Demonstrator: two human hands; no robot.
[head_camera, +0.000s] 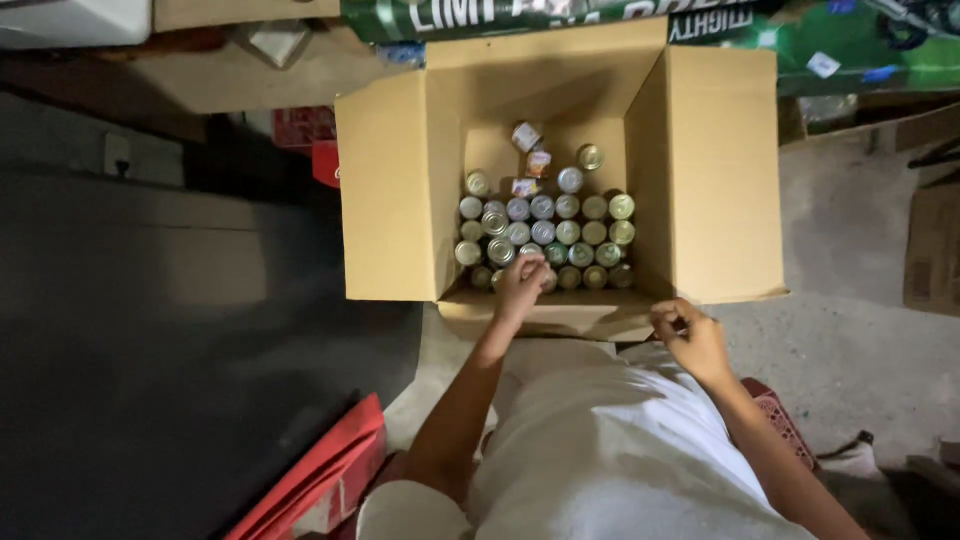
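An open cardboard box (400, 190) stands on the floor in front of me, its flaps spread to the sides. Several tins (545, 225) stand upright in rows on its bottom, silver lids up, and a few lie tipped at the back (528, 137). My left hand (522, 285) reaches over the near flap (570, 312) into the box, fingers curled on a tin in the nearest row. My right hand (690, 338) hovers just outside the box by the near right corner, fingers curled in, with nothing seen in it.
Green printed cartons (800, 40) lie behind the box. A red crate (310, 135) sits at its back left, and a red flat object (320, 470) by my left elbow. A dark mat (150, 330) covers the left; bare concrete floor (850, 340) and cardboard (935, 250) lie right.
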